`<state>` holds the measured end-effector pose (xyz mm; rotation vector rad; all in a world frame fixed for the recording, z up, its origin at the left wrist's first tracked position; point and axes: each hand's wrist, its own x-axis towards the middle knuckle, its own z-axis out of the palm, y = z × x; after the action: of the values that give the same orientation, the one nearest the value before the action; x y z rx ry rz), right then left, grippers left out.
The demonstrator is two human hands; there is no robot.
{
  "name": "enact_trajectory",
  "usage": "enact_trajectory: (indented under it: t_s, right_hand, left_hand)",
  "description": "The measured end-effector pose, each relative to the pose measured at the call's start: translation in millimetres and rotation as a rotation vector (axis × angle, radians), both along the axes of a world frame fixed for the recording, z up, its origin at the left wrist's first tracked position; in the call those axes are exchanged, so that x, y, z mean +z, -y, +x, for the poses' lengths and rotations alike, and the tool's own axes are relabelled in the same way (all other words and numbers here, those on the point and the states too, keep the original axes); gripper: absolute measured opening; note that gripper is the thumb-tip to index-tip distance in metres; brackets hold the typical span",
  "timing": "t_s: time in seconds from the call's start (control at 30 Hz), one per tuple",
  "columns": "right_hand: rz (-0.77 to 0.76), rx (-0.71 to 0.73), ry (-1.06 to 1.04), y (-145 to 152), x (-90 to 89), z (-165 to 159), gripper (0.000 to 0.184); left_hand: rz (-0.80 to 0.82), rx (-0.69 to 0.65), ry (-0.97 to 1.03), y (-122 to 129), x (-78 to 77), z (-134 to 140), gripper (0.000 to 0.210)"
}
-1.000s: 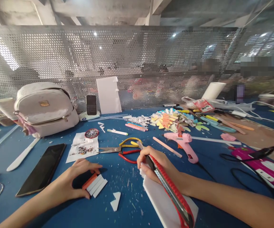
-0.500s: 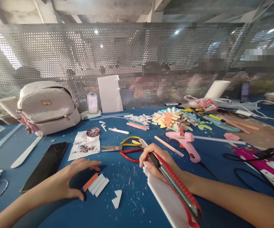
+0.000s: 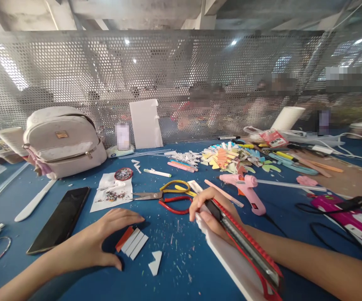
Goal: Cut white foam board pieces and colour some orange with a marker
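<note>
My left hand (image 3: 105, 238) rests on the blue table with thumb and fingers spread. Between them lies a small row of flat strips, one orange (image 3: 124, 239) and several white (image 3: 135, 243). A notched white offcut (image 3: 155, 263) sits just to their right. In my right hand (image 3: 214, 209) is a red utility knife (image 3: 246, 246), its body slanting down toward me. The same hand also has a white foam board (image 3: 228, 267) under its fingers, rough along one edge. Red and yellow-handled scissors (image 3: 160, 195) lie open beyond my hands.
A pink glue gun (image 3: 245, 188) with its cord lies right, near a magenta power strip (image 3: 347, 217). A heap of coloured paper pieces (image 3: 225, 156) spreads farther back. On the left are a black phone (image 3: 58, 219), a white plastic knife (image 3: 36, 200) and a backpack (image 3: 63, 142).
My left hand and the row of strips have slid a little to the right. My right hand, the utility knife and the foam board have also shifted right.
</note>
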<state>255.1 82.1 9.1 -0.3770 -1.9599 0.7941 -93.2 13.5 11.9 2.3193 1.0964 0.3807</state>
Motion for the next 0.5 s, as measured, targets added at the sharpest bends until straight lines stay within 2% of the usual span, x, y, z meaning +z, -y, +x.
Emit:
enact_trajectory:
  t_s: [0.07, 0.13, 0.2, 0.27, 0.37, 0.5]
  right_hand:
    - [0.020, -0.014, -0.052, 1, 4.5, 1, 0.012]
    - [0.041, -0.028, -0.093, 3, 11.0, 1, 0.015]
    - [0.054, -0.033, -0.117, 5, 15.9, 1, 0.018]
    - [0.057, -0.033, -0.127, 5, 16.7, 2, 0.020]
    - [0.051, -0.029, -0.115, 3, 10.9, 2, 0.017]
    - [0.053, -0.015, -0.074, 0, 0.3, 5, 0.010]
  left_hand:
    - [0.032, -0.085, -0.068, 6, 8.7, 18, 0.076]
    - [0.108, -0.150, -0.139, 16, 11.1, 40, 0.073]
    - [0.184, -0.282, -0.186, 26, 4.6, 60, 0.071]
    - [0.317, -0.410, -0.151, 34, -6.7, 73, 0.059]
    - [0.405, -0.374, -0.168, 38, -16.7, 80, 0.052]
    - [0.455, -0.271, -0.244, 31, -8.2, 73, 0.033]
